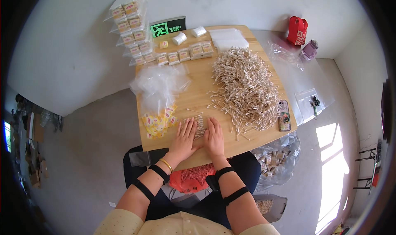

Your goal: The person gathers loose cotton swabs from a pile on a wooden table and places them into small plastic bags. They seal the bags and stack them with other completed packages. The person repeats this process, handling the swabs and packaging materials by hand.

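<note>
Near the front edge of the wooden table (198, 76), a small bunch of cotton swabs (199, 126) lies between my two hands. My left hand (185, 136) rests flat on its left side, fingers stretched out and partly covering the sticks. My right hand (213, 138) lies along the other side with its fingers extended, the thumbs close together at the near end. Left of the bunch are scattered yellow and white paper labels (156, 125), with clear plastic bags (159, 82) behind them. A large heap of loose cotton swabs (245, 88) covers the right side.
Packed swab bundles (183, 54) line the back, beside a tall stack of bagged packs (134, 30) and white plastic sheets (229, 39). A phone (284, 116) lies at the right edge. Below hang a red bag (185, 181) and a clear sack of bundles (274, 160).
</note>
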{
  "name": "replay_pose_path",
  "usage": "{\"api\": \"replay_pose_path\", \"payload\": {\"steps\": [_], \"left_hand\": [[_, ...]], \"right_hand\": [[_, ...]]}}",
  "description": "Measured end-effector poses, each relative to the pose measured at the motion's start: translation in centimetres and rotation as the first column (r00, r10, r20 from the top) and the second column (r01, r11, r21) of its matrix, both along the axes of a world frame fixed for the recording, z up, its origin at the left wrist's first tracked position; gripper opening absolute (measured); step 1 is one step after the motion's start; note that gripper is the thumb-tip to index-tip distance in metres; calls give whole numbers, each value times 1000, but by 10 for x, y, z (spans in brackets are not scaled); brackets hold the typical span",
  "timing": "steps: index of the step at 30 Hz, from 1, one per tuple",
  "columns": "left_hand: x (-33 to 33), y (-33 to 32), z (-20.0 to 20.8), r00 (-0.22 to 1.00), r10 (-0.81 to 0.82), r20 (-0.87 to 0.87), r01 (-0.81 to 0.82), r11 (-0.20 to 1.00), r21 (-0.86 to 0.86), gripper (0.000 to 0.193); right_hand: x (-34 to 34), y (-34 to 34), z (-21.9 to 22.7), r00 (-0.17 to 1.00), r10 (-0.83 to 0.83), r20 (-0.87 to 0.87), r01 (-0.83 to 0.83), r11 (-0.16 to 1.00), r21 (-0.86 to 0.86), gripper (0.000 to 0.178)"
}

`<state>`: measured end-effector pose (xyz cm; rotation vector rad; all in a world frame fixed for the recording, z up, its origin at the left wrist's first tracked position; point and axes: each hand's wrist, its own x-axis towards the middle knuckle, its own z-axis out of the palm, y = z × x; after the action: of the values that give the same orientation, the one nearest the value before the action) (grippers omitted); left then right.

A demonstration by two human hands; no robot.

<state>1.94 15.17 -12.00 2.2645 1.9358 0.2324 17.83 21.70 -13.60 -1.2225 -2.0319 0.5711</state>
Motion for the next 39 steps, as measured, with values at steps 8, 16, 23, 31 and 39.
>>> {"api": "replay_pose_path", "payload": {"steps": [8,16,23,31,39], "left_hand": [[-7,16,4,998,-22,-54,21,1000,-9,110],[-9,31,16,999,-1,-39,0,1000,-21,120],[-13,26,20,993,77,87,-79,997,20,120],[-52,1,16,975,158,159,-155,987,-31,99],[-49,10,19,984,160,75,-162,987,9,92]], "right_hand": [[0,1,-8,1000,-16,20,15,999,44,46],[-2,1,0,999,-10,42,9,1000,29,47],[-3,1,1,999,1,45,-2,1000,25,47],[-1,1,-2,997,-5,76,4,1000,14,48],[-2,2,1,998,-4,67,3,1000,19,49]]}}
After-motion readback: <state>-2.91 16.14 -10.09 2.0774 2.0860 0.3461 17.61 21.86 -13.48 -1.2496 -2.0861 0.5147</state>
